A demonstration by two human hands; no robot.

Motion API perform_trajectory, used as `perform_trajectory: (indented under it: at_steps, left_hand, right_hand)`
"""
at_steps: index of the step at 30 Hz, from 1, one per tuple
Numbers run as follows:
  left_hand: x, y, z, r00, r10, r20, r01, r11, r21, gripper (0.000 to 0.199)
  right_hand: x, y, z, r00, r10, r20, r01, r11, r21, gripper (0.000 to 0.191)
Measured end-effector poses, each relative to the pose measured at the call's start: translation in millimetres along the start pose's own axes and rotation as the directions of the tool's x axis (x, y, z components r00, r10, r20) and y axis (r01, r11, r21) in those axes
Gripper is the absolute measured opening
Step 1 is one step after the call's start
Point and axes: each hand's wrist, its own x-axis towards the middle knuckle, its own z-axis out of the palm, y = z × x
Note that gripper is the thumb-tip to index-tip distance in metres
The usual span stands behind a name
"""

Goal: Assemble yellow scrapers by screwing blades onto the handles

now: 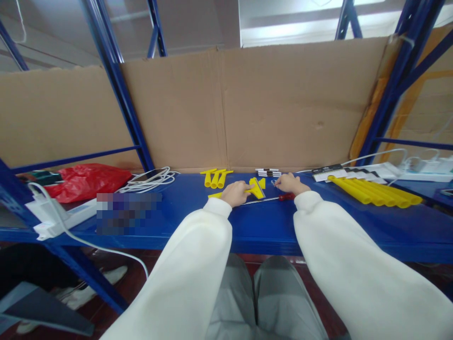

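Observation:
My left hand (pixel 234 192) is closed around a yellow scraper (pixel 255 189), whose wide head with a metal edge points right; its handle comes out on the other side of the hand. Just behind that head lies a small yellow piece (pixel 262 182). My right hand (pixel 289 183) has its fingertips pinched together over small shiny bits (pixel 273 182), too small to name. In front of it, a screwdriver (pixel 286 197) with a red handle lies on the blue tabletop (pixel 265 226), its shaft reaching left toward my left hand.
Several yellow scraper handles (pixel 214 178) lie at the back, beside a stack of black-and-white packs (pixel 268 173). More yellow scrapers (pixel 375 191) line up at right. At left are a red bag (pixel 88 182), coiled white cable (pixel 155 179) and a power strip (pixel 76 215). Cardboard (pixel 283 104) walls the back.

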Motion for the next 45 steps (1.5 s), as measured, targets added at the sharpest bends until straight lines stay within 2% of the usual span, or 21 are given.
perform_trajectory:
  at_steps: [8, 13, 16, 20, 24, 34, 39, 45]
  left_hand:
    - [1, 1, 0.9, 0.998, 0.055, 0.012, -0.055, 0.998, 0.002, 0.036]
    - [1, 3, -0.4, 0.996, 0.079, 0.027, -0.08, 0.997, 0.01, 0.036]
    - [0, 4, -1.1, 0.996, 0.087, 0.026, -0.087, 0.996, 0.0, 0.036]
    - [0, 5, -1.5, 0.995, 0.097, 0.015, -0.097, 0.995, -0.002, 0.035]
    - [0, 6, -2.7, 0.995, 0.103, 0.014, -0.103, 0.995, 0.002, 0.036]
    - [-1, 6, -2.2, 0.992, 0.121, 0.033, -0.122, 0.992, 0.035, 0.037]
    - [-1, 6, -1.8, 0.991, 0.13, 0.025, -0.131, 0.991, 0.029, 0.038]
    - [-1, 7, -2.8, 0.992, 0.121, 0.031, -0.122, 0.992, 0.028, 0.037]
  right_hand:
    - [-3, -11, 2, 0.996, 0.084, -0.025, -0.081, 0.99, 0.114, 0.007]
    - [0, -12, 5, 0.992, 0.128, -0.015, -0.123, 0.972, 0.199, 0.012]
    - [3, -14, 5, 0.999, 0.035, -0.022, -0.025, 0.931, 0.365, 0.013]
    - [8, -24, 9, 0.982, -0.166, -0.094, 0.19, 0.793, 0.579, 0.012]
    - [10, -32, 16, 0.951, -0.264, -0.163, 0.309, 0.769, 0.56, 0.011]
    - [10, -35, 20, 0.905, -0.341, -0.253, 0.42, 0.809, 0.411, 0.01]
    - [10, -38, 21, 0.922, -0.306, -0.236, 0.38, 0.834, 0.4, 0.01]
    - [8, -39, 18, 0.943, -0.273, -0.191, 0.332, 0.818, 0.47, 0.011]
